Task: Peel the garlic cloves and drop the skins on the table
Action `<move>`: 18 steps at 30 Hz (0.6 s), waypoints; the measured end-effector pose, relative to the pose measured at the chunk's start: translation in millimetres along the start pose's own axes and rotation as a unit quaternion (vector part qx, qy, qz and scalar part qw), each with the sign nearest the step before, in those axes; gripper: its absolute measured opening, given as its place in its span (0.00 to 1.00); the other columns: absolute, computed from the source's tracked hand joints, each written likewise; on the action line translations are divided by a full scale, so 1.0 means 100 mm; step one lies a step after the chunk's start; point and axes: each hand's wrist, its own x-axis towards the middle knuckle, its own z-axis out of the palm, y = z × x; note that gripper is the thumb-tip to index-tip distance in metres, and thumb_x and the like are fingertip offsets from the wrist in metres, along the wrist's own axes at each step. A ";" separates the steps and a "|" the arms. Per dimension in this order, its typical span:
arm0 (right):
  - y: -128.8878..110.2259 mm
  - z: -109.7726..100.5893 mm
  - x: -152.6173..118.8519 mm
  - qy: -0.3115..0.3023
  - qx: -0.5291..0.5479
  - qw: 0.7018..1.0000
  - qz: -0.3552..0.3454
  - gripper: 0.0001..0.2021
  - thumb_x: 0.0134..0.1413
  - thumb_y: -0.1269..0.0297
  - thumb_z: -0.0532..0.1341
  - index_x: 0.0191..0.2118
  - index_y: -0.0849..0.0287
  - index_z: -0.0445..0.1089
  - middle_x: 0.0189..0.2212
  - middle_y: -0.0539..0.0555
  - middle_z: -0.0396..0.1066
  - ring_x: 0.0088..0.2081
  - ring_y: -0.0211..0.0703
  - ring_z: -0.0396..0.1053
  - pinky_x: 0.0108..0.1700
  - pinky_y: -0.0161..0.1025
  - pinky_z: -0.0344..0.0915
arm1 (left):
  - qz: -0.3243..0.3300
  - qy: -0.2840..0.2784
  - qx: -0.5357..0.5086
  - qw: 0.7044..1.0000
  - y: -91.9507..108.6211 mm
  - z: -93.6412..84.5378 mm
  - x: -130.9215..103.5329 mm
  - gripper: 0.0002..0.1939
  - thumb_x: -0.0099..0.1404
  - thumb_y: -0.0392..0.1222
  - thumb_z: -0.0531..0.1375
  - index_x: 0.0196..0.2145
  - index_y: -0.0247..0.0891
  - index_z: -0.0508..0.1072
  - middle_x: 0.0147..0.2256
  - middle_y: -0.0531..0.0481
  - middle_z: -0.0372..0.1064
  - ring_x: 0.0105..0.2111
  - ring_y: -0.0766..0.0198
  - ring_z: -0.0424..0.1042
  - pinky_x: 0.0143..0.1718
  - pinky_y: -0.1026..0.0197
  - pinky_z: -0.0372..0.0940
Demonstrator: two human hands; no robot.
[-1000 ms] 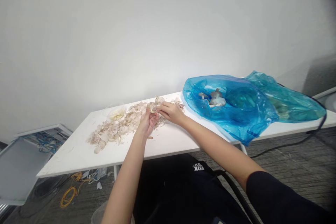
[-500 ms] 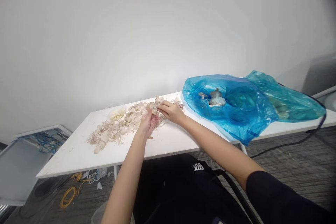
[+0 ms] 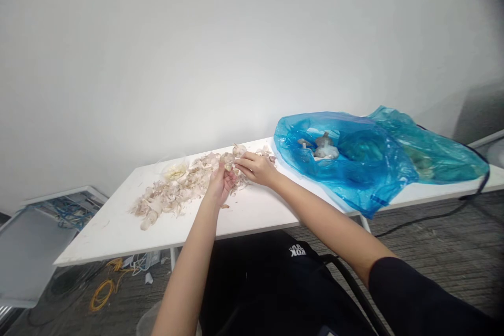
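Observation:
A garlic bulb (image 3: 227, 159) is gripped by my left hand (image 3: 220, 185), thumb against its side and the other fingers curled below. From the right, my right hand (image 3: 259, 169) reaches to the same bulb, its fingers pinched on a thin, shiny tool (image 3: 235, 163), too small to make out fully. The tool's tip is at the bulb. Just behind my hands, another garlic bulb (image 3: 239, 150) sits on the table. A wide heap of garlic skins (image 3: 173, 194) spreads left of and behind my hands.
Peeled cloves (image 3: 176, 171) lie in a clear container at the heap's back left. A blue plastic bag (image 3: 354, 168) with garlic bulbs (image 3: 326, 148) lies open on the white table (image 3: 114, 220). A green bag (image 3: 444, 155) sits farther right. Yellow cable (image 3: 102, 295) coils on the floor.
My left hand has shifted slightly left, and the bulb shows more clearly between my hands. My right hand has barely moved.

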 end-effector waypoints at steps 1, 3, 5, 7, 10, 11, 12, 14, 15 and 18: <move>0.00 0.00 0.00 -0.004 -0.001 1.000 -0.001 0.15 0.66 0.61 0.51 0.48 0.57 0.72 0.37 0.56 0.70 0.37 0.37 0.68 0.38 0.32 0.64 | -0.001 0.002 -0.001 1.000 0.00 0.00 0.00 0.19 0.60 0.54 0.62 0.26 0.35 0.64 0.17 0.56 0.64 0.17 0.73 0.68 0.19 0.74 0.64; 0.01 0.00 0.00 -0.013 -0.003 1.000 -0.006 0.14 0.66 0.62 0.51 0.48 0.57 0.71 0.37 0.55 0.70 0.37 0.37 0.68 0.38 0.32 0.63 | -0.002 0.004 -0.004 1.000 0.00 -0.01 0.00 0.20 0.58 0.55 0.63 0.26 0.36 0.63 0.17 0.57 0.63 0.16 0.73 0.67 0.18 0.74 0.63; 0.02 0.00 -0.01 -0.021 -0.006 1.000 -0.012 0.14 0.66 0.62 0.51 0.48 0.56 0.71 0.37 0.55 0.70 0.36 0.37 0.68 0.37 0.32 0.63 | 0.000 0.005 -0.010 1.000 0.01 -0.02 0.00 0.21 0.57 0.55 0.65 0.26 0.36 0.62 0.17 0.59 0.61 0.16 0.74 0.66 0.17 0.74 0.63; 0.03 0.00 -0.01 -0.026 -0.008 0.999 -0.016 0.13 0.66 0.62 0.51 0.48 0.56 0.71 0.37 0.55 0.70 0.37 0.37 0.68 0.37 0.31 0.63 | 0.003 0.004 -0.017 1.000 0.01 -0.03 0.00 0.21 0.55 0.54 0.66 0.26 0.37 0.61 0.17 0.60 0.60 0.15 0.75 0.65 0.16 0.75 0.62; 0.04 -0.01 -0.01 -0.032 -0.015 0.999 -0.030 0.14 0.66 0.63 0.50 0.49 0.55 0.70 0.37 0.55 0.70 0.37 0.37 0.69 0.37 0.31 0.62 | 0.001 0.006 -0.020 1.000 0.02 -0.03 0.00 0.20 0.55 0.52 0.67 0.27 0.37 0.62 0.16 0.61 0.59 0.15 0.75 0.64 0.15 0.75 0.60; 0.04 -0.01 -0.01 -0.035 -0.018 0.999 -0.036 0.14 0.66 0.64 0.49 0.48 0.55 0.70 0.37 0.55 0.71 0.37 0.37 0.69 0.37 0.31 0.61 | -0.002 0.006 -0.019 1.000 0.02 -0.03 0.00 0.19 0.56 0.51 0.67 0.27 0.37 0.62 0.16 0.61 0.59 0.14 0.75 0.64 0.15 0.75 0.60; 0.04 -0.01 -0.01 -0.037 -0.021 0.998 -0.043 0.14 0.67 0.64 0.49 0.48 0.56 0.70 0.36 0.55 0.71 0.37 0.36 0.68 0.36 0.31 0.60 | -0.005 0.005 -0.018 1.000 0.02 -0.03 0.00 0.19 0.56 0.50 0.67 0.26 0.37 0.62 0.16 0.61 0.58 0.14 0.75 0.64 0.14 0.75 0.60; 0.04 -0.01 -0.01 -0.039 -0.032 0.997 -0.052 0.14 0.66 0.65 0.48 0.46 0.56 0.70 0.33 0.54 0.70 0.35 0.36 0.68 0.35 0.31 0.58 | -0.010 0.003 -0.016 1.000 0.02 -0.03 0.01 0.19 0.56 0.50 0.67 0.26 0.37 0.61 0.15 0.61 0.58 0.13 0.75 0.63 0.14 0.75 0.59; 0.04 -0.01 0.00 -0.038 -0.041 0.997 -0.053 0.14 0.66 0.66 0.48 0.46 0.56 0.70 0.32 0.53 0.70 0.35 0.36 0.68 0.34 0.31 0.57 | -0.010 0.003 -0.016 1.000 0.02 -0.03 0.01 0.19 0.56 0.49 0.67 0.25 0.37 0.61 0.15 0.61 0.58 0.13 0.75 0.63 0.14 0.75 0.59; 0.03 -0.01 0.00 -0.031 -0.067 0.996 -0.043 0.14 0.66 0.68 0.47 0.43 0.57 0.71 0.30 0.53 0.69 0.33 0.36 0.66 0.33 0.31 0.55 | -0.012 -0.001 -0.012 1.000 0.02 -0.03 0.01 0.18 0.56 0.48 0.67 0.25 0.36 0.61 0.16 0.60 0.59 0.13 0.75 0.63 0.13 0.75 0.58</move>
